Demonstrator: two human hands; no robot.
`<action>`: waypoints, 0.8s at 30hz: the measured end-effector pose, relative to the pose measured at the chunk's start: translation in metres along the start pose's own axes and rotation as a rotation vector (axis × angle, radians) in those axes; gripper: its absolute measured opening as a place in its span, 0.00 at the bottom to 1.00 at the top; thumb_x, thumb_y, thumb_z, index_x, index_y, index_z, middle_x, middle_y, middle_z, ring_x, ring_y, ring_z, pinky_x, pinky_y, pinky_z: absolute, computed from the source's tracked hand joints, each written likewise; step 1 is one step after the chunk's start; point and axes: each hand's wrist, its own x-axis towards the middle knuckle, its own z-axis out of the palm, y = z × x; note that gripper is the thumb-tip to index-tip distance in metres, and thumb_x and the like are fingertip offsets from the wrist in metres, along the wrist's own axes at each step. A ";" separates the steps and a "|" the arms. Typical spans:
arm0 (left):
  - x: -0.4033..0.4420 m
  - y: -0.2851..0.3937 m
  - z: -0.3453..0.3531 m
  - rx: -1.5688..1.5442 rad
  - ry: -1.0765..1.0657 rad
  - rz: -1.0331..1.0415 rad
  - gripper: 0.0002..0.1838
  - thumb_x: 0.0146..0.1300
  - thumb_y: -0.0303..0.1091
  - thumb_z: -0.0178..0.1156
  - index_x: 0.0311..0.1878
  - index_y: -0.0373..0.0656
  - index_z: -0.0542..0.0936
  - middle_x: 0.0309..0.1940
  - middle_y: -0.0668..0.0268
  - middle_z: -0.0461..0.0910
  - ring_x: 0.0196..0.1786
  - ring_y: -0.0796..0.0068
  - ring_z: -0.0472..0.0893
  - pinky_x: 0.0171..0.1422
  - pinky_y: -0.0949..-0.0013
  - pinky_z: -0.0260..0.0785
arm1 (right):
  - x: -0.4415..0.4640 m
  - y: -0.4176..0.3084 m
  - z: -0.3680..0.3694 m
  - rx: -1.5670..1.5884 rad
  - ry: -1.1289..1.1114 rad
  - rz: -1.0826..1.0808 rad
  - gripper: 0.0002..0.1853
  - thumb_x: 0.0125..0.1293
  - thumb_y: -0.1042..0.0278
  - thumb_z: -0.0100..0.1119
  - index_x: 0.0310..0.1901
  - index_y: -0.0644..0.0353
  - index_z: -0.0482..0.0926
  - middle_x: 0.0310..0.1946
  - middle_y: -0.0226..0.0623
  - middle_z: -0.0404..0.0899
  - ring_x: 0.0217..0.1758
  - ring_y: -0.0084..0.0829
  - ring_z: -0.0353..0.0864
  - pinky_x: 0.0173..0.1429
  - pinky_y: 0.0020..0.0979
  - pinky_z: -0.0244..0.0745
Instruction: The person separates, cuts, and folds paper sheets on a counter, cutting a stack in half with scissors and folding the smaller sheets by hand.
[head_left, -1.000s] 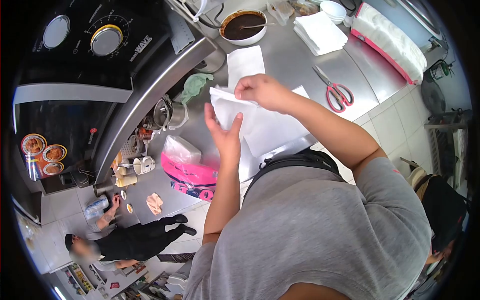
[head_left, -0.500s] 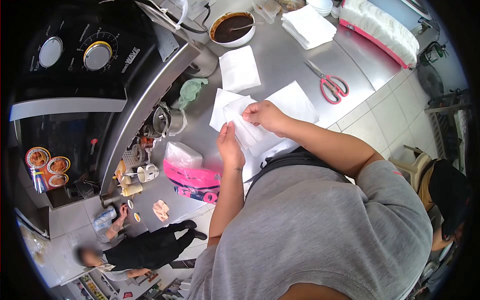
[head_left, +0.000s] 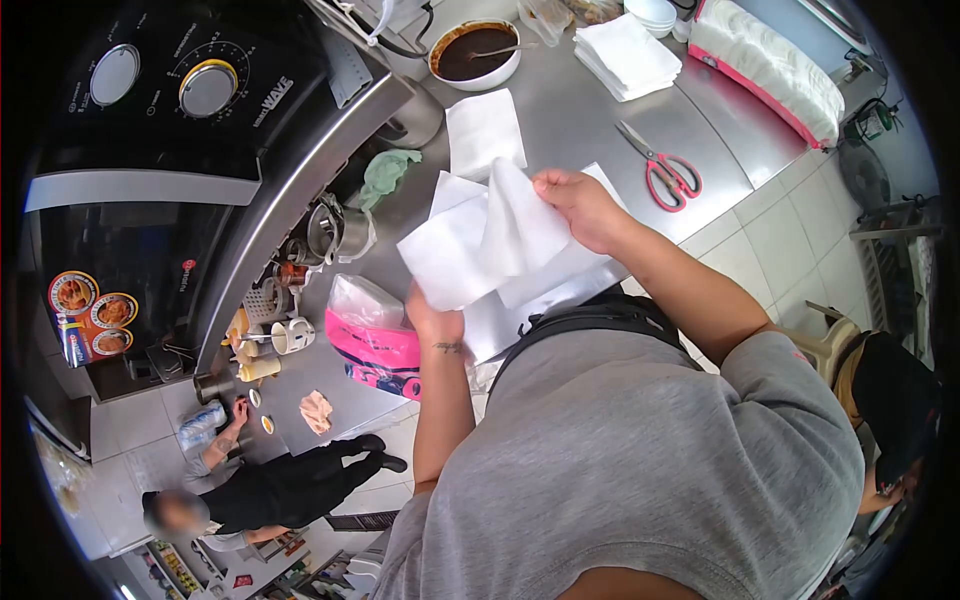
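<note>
A white paper napkin [head_left: 452, 248] is spread between my two hands above the steel counter, with a fold standing up in its middle. My right hand [head_left: 585, 208] pinches its upper right edge between thumb and fingers. At the lower left corner, my left hand [head_left: 434, 318] grips the napkin, its fingers partly hidden beneath it. More white napkins lie under and around it on the counter. Just beyond is a neat folded napkin pile [head_left: 486, 132]. Beside my left hand lies a pink plastic pack [head_left: 372, 350] with white contents showing at its open end.
Red-handled scissors [head_left: 668, 180] lie to the right of the napkins. Farther back are a bowl of dark sauce [head_left: 474, 55] with a spoon and a napkin stack [head_left: 627, 58]. An oven [head_left: 150, 190] stands at left. A person in a black apron [head_left: 270, 500] works nearby.
The folded napkin has been opened out into a wider sheet. My hands have moved apart, the right one to the right and upward, the left one down and left.
</note>
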 end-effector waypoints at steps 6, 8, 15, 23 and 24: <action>0.026 0.021 -0.022 0.319 0.443 0.232 0.30 0.69 0.33 0.47 0.72 0.37 0.52 0.67 0.53 0.63 0.66 0.58 0.68 0.69 0.56 0.61 | 0.001 0.005 -0.004 -0.094 0.140 -0.099 0.09 0.72 0.65 0.49 0.41 0.61 0.76 0.33 0.28 0.75 0.36 0.19 0.72 0.45 0.24 0.70; 0.010 0.019 0.005 0.607 0.239 0.514 0.36 0.70 0.34 0.50 0.74 0.39 0.44 0.69 0.51 0.58 0.70 0.60 0.61 0.72 0.60 0.54 | -0.001 0.005 0.002 -0.163 0.168 -0.137 0.10 0.72 0.65 0.50 0.42 0.61 0.77 0.33 0.27 0.75 0.36 0.18 0.71 0.43 0.24 0.69; -0.031 -0.014 0.069 0.961 -0.155 -0.017 0.30 0.64 0.38 0.61 0.65 0.33 0.65 0.54 0.53 0.76 0.55 0.66 0.77 0.60 0.69 0.66 | -0.003 0.012 0.025 -0.278 0.246 -0.170 0.10 0.71 0.65 0.51 0.43 0.62 0.77 0.32 0.27 0.74 0.35 0.18 0.69 0.42 0.24 0.68; -0.016 0.004 0.055 0.007 0.020 -0.252 0.18 0.68 0.33 0.54 0.57 0.34 0.71 0.52 0.59 0.78 0.54 0.65 0.80 0.59 0.62 0.73 | -0.014 -0.006 0.000 -0.103 -0.090 -0.165 0.26 0.61 0.68 0.63 0.60 0.56 0.66 0.54 0.34 0.70 0.58 0.28 0.71 0.60 0.32 0.69; -0.014 0.004 0.052 -0.057 0.040 -0.303 0.17 0.68 0.32 0.53 0.57 0.34 0.72 0.53 0.59 0.78 0.54 0.65 0.80 0.59 0.61 0.74 | -0.020 -0.002 0.002 -0.259 -0.187 -0.222 0.30 0.58 0.69 0.65 0.62 0.55 0.64 0.58 0.36 0.68 0.62 0.30 0.69 0.62 0.34 0.68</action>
